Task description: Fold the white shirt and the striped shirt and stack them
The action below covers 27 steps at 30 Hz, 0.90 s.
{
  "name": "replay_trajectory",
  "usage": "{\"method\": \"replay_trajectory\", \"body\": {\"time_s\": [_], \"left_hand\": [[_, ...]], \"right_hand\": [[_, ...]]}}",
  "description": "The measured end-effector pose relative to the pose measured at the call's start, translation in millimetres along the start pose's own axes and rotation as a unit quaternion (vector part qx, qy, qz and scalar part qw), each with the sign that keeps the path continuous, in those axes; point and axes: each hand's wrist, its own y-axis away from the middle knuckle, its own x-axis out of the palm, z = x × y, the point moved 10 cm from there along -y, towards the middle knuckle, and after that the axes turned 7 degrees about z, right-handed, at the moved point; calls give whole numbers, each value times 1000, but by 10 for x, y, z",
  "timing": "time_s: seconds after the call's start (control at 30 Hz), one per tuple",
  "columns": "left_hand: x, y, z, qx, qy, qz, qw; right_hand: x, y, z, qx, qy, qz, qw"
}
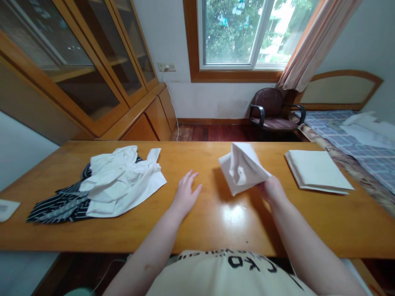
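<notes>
My right hand (273,191) is closed on the lower right corner of a white folded piece (247,170), paper-like and partly spread, with creases and a fold standing up. It is held tilted over the wooden table (203,218), and its shadow falls below. I cannot make out exactly what kind of thing it is. My left hand (186,193), palm down with the fingers apart, hovers over or rests on the table to the left of the piece, holding nothing. Right of my right hand lies a flat stack of white folded pieces (319,170).
Crumpled white clothing (120,181) lies over black-and-white striped cloth (61,207) on the table's left side. A white card-like object (8,209) sits at the left edge. Beyond the table are a glass-door cabinet (101,82), an armchair (271,111) and a bed (354,135).
</notes>
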Motion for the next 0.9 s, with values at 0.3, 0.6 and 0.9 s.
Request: {"method": "replay_trajectory", "body": {"time_s": [0.3,0.6,0.9], "left_hand": [[735,89,-268,76,-44,122,989],[876,28,-250,72,-23,137,988],[617,-64,183,-20,264,13,964]], "right_hand": [[982,358,-256,-129,229,215,940],[601,149,-282,-22,385,96,918],[44,186,-9,-83,450,-135,879]]}}
